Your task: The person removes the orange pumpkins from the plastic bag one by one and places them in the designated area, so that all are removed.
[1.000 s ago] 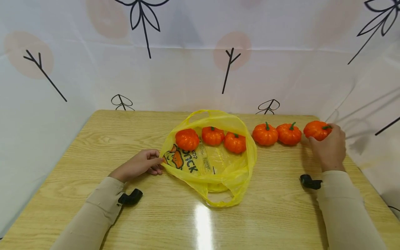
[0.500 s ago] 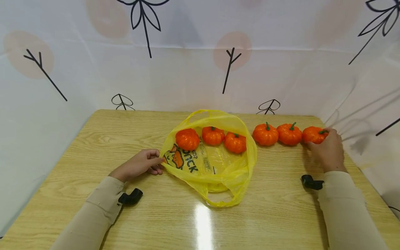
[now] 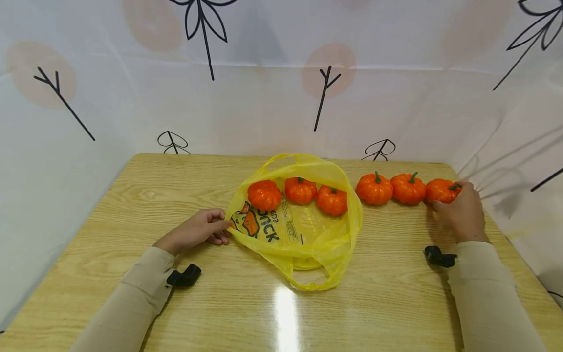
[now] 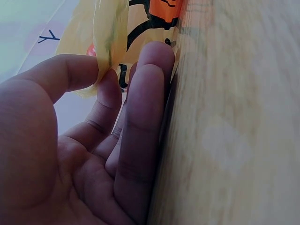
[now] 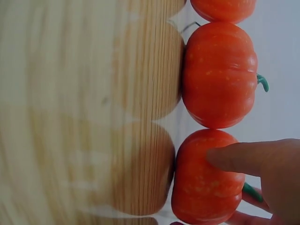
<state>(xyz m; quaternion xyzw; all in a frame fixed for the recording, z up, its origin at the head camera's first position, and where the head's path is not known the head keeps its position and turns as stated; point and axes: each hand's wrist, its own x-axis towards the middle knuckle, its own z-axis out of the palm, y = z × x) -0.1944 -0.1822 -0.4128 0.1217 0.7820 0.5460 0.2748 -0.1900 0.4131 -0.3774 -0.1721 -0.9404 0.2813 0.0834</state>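
Note:
A yellow plastic bag [image 3: 303, 249] lies with its mouth spread, and inside it sit three orange toy pumpkins, the leftmost pumpkin [image 3: 264, 195] nearest the printed duck. My left hand [image 3: 200, 230] pinches the bag's left rim between thumb and index finger, as the left wrist view shows. To the bag's right, three more pumpkins stand in a row, side by side. My right hand [image 3: 462, 210] grips the rightmost pumpkin [image 3: 441, 191], which rests on the table with its green stem upward. In the right wrist view, this pumpkin [image 5: 206, 183] touches the middle pumpkin [image 5: 220, 75].
The wooden table [image 3: 387, 303] has its back edge against a white patterned cloth backdrop [image 3: 264, 112]. A yellow bag handle [image 3: 310, 283] loops toward the front. Black mounts [image 3: 184, 276] sit at both wrists.
My right hand has lowered the rightmost pumpkin onto the table, slightly left, against its neighbour. It keeps its hold there. My left hand and the bag stay put.

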